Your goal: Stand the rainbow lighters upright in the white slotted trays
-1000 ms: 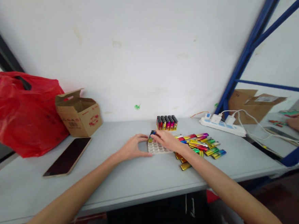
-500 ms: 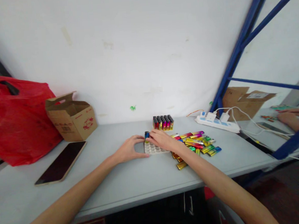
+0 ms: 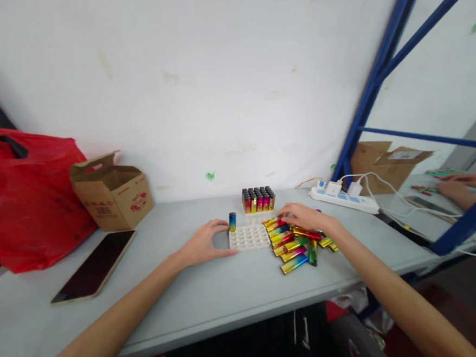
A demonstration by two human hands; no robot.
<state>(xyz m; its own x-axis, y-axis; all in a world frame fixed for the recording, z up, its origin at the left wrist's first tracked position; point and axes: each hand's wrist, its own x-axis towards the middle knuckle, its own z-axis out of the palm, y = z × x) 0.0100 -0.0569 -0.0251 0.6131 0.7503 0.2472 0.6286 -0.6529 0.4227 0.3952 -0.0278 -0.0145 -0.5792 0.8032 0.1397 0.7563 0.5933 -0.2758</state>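
We bracket a holed tray with one hand and reach to loose lighters with the other.
Beyond our left fingers, the red bag (image 3: 35, 198) is cut off by the view's edge; our left hand (image 3: 204, 246) is spread, unclenched, thumb at the white tray (image 3: 249, 238); the upright blue lighter (image 3: 232, 222), its base hidden, stands by the index fingertip; our right hand (image 3: 306, 218) partly covers the lighter pile (image 3: 287, 246) under its fingertips, so we cannot tell whether they grip one.

Glossy metallic-looking lighters (image 3: 295, 262) beside a matt white plastic-looking tray (image 3: 249, 237) on smooth grey tabletop (image 3: 181, 299).
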